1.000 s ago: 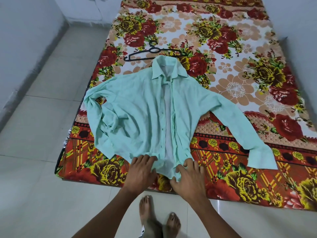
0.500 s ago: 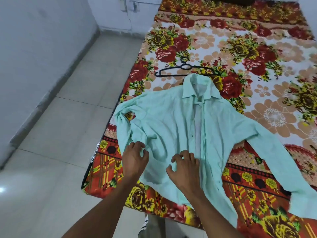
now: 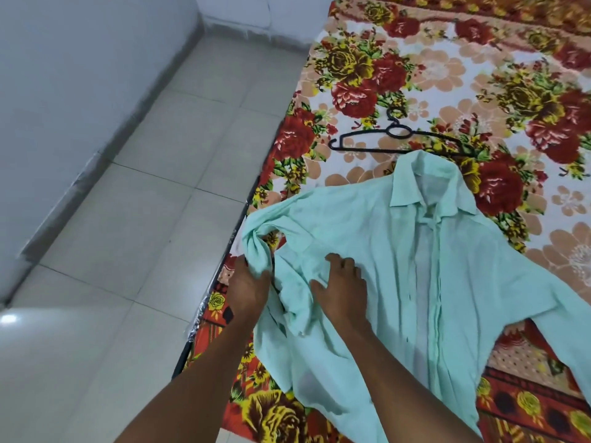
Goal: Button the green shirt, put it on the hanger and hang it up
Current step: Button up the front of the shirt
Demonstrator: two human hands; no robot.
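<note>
**Straightening the bunched sleeve before buttoning**

One green shirt point(image 3: 399, 266) lies face up on the flowered bedsheet point(image 3: 447, 75), collar toward the far end, front still open down the middle. No buttons look done; they are too small to count. The person stands at the bed's near edge, both arms reaching in.

Left hand point(image 3: 248, 287) is at the bed's left edge, fingers curled round the twisted sleeve point(image 3: 257, 247), which is bunched in a knot-like roll there. Grip looks like a light pinch-and-hold, not a fist. Right hand point(image 3: 340, 290) lies flat on the shirt's left front panel, fingers spread and fairly straight, pressing the cloth down, holding nothing.

Step in hand, as I judge it: flatten the shirt so the two front edges can meet. To do it well: keep the flat hand pinning the body so the whole shirt does not slide, draw the sleeve outward and untwist it, then smooth the panel toward the middle. The cloth is thin and creases easily, so pull gently. The sleeve hangs near the bed edge and could slip off toward the tiled floor point(image 3: 128, 219).

Count: one shirt, one black hanger point(image 3: 396, 139), two hands. The hanger lies flat just beyond the collar, its lower bar partly under it, untouched. The other sleeve runs out of view on the right.
</note>
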